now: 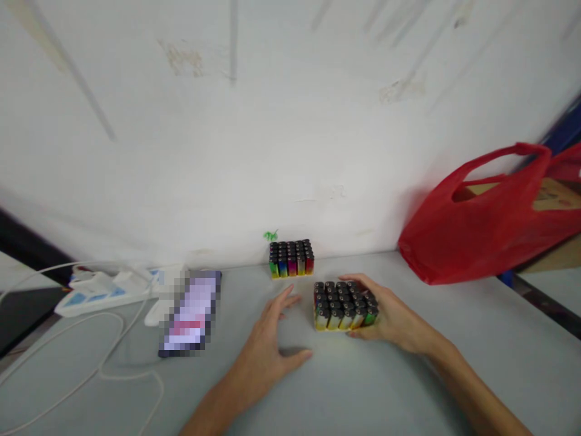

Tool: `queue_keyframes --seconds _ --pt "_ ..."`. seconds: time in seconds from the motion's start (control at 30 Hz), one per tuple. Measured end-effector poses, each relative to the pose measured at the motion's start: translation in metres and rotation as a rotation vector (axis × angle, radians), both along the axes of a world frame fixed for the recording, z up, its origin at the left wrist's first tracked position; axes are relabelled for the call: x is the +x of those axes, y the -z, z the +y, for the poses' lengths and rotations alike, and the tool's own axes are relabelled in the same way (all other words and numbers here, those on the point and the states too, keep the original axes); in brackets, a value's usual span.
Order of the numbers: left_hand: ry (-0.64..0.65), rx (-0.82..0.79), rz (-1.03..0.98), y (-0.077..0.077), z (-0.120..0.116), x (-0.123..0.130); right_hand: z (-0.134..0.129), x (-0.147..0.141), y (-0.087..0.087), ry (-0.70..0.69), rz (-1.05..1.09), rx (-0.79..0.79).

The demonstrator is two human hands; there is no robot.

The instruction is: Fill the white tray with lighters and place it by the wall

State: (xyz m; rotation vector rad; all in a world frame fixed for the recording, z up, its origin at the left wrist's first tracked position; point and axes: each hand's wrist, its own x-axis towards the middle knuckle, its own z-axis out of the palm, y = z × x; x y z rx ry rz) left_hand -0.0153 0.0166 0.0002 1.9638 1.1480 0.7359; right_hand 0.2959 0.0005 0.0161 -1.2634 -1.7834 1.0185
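Observation:
In the head view a block of upright lighters (344, 307) stands in tight rows on the grey table, with black tops and brightly coloured lower bodies. My right hand (384, 312) grips its right end, thumb along the front and fingers round the back. To the left of this block, my left hand (272, 345) is open, fingers and thumb spread, with a gap between it and the lighters. Farther back, against the wall, sits a second block of lighters (292, 259) in green, blue, pink, yellow and red. Neither hand touches that one.
On the left lie a phone (193, 312) with a blurred screen and a white power strip (109, 293) with plugs and loose white cables (129, 376). A red bag (476, 233) holding a cardboard box leans at the right. The white wall (290, 133) closes off the back.

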Motion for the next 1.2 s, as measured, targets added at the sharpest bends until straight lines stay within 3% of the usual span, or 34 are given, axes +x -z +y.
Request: queue_keyframes --seconds 0.23,0.53,0.83,1.2 --pt "-0.018 0.019 -0.043 0.004 0.001 0.000 0.036 0.045 0.026 0.206 0.074 0.106" --pt "0.010 -0.003 -0.034 0.005 0.001 -0.001 0.086 0.041 0.031 0.249 0.096 0.197" --pt "-0.006 0.020 -0.042 0.006 0.002 0.000 0.094 0.038 0.043 0.359 0.120 0.218" --pt "-0.068 0.066 -0.033 0.012 0.007 -0.005 0.089 0.020 0.039 0.421 0.133 0.222"
